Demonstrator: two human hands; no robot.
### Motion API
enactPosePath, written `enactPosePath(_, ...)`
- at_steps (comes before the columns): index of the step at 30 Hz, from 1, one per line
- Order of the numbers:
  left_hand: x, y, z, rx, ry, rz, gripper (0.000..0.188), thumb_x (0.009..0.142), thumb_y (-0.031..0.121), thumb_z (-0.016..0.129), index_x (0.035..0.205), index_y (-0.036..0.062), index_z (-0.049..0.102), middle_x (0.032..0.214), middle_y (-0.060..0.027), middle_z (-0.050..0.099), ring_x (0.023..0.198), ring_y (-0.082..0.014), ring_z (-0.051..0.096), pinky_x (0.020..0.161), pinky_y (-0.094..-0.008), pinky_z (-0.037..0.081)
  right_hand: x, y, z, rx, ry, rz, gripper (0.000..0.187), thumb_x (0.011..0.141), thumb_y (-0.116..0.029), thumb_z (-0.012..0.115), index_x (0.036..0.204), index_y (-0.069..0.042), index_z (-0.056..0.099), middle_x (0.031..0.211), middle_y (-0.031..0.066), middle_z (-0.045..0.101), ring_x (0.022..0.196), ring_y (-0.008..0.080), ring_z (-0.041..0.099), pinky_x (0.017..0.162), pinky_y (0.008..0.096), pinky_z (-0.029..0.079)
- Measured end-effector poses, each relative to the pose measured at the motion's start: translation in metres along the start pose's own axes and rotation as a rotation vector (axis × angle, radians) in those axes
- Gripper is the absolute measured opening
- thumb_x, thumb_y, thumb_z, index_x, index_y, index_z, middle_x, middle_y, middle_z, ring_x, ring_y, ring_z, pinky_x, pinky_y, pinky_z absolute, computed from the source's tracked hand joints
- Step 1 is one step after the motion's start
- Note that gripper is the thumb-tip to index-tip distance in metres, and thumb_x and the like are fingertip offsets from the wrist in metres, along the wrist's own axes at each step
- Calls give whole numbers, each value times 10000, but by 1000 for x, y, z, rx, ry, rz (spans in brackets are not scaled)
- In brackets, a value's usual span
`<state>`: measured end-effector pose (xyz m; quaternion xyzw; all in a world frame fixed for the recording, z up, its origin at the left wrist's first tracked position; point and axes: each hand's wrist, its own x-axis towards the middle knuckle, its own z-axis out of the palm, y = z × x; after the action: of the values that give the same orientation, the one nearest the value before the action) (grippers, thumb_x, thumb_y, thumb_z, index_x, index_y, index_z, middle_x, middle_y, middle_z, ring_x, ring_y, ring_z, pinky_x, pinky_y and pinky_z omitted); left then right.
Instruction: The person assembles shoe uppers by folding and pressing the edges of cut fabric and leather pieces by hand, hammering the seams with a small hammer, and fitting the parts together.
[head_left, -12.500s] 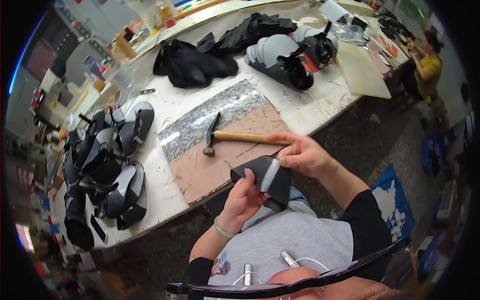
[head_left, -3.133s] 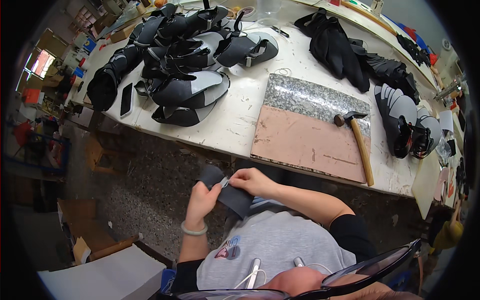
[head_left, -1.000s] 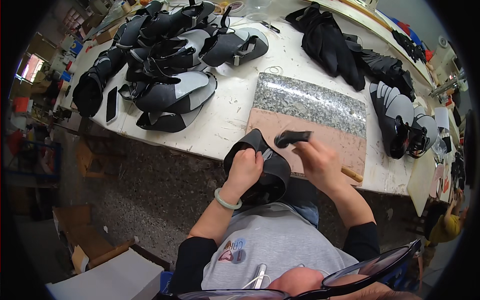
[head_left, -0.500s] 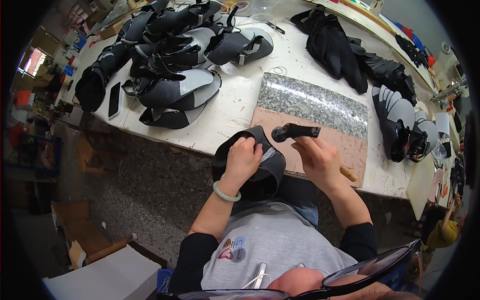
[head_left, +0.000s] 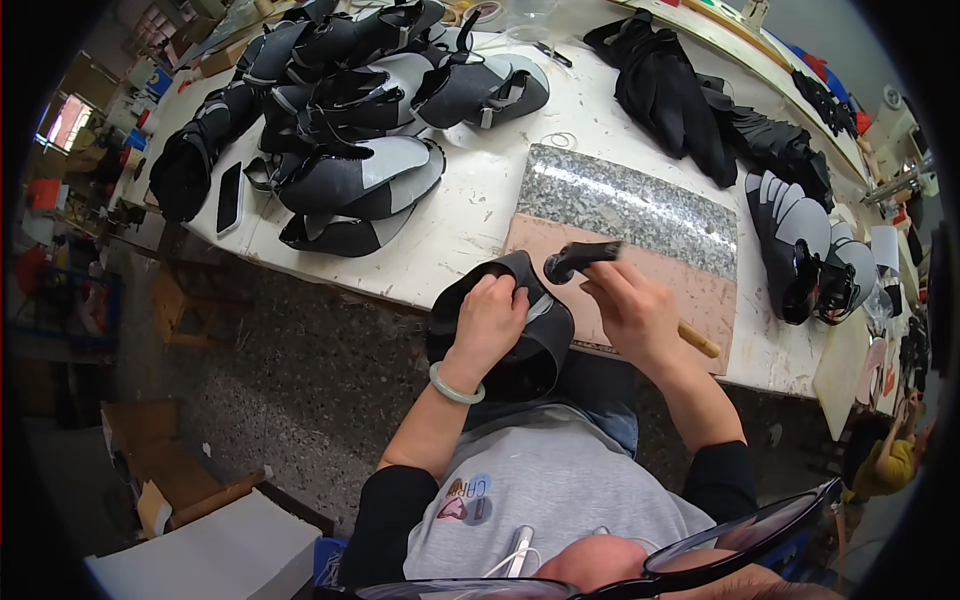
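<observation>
My left hand point(head_left: 488, 325), with a pale bangle at the wrist, is closed on the rim of a black shoe upper point(head_left: 540, 345). The curved black piece hangs over the table's front edge, and a grey strip shows on its inside. In my right hand point(head_left: 637, 312) is a hammer point(head_left: 572, 262), gripped close below its black head. Its wooden handle sticks out past the heel of the hand. The hammer's round face hovers just beside the upper's top edge; whether they touch I cannot tell. A pinkish board point(head_left: 690, 295) lies under the right hand.
A speckled stone slab point(head_left: 630, 205) adjoins the board. Grey-black shoe uppers point(head_left: 350, 180) are heaped at the left, beside a phone point(head_left: 230, 198). Black cut pieces point(head_left: 670, 100) lie at the back right, with stacked grey uppers point(head_left: 790, 235) nearer. A person in yellow point(head_left: 885, 465) is at far right.
The hammer has turned slightly in my right hand and its head is blurred at one end. My left hand and the upper stay nearly where they were.
</observation>
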<state>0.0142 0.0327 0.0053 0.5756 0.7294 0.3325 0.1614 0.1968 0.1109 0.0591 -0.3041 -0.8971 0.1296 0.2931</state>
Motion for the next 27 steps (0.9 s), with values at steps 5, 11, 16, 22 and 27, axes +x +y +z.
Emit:
enactPosePath(5,3,1,1,-28,-6,-1,177,832,121,610,746,-24,557,757,-204,557,729,-400,574,658,-470,466,-11,1,5,-37,-129,6,193,800,-88,652,988,-93,612,810,60,571,642,257,610,528,359,471)
enactPosePath(11,1,1,0,-20,0,-1,179,834,121,606,746,-24,551,760,-202,556,740,-398,574,665,-470,467,-14,0,6,-29,-97,0,232,823,-112,622,1052,-101,588,823,67,579,668,266,619,538,363,482)
enactPosePath(16,0,-1,0,-15,0,4,168,831,109,600,750,-30,551,769,-207,553,752,-399,573,686,-465,470,0,-3,3,-13,-54,17,260,818,-117,633,1073,-111,583,807,79,575,659,274,617,552,376,485)
enactPosePath(22,-1,-1,-4,-61,-28,-26,152,816,107,617,816,-42,590,783,-226,574,769,-406,569,687,-446,474,-5,25,11,149,-116,108,363,779,-138,672,1128,-94,583,871,118,610,760,332,620,663,416,503)
enactPosePath(27,-21,15,-13,-529,111,-84,226,851,164,667,953,-37,642,787,-120,652,691,-172,588,639,-306,474,-7,64,-13,138,-144,583,355,750,-182,724,1038,1,625,986,175,601,911,347,581,831,410,466)
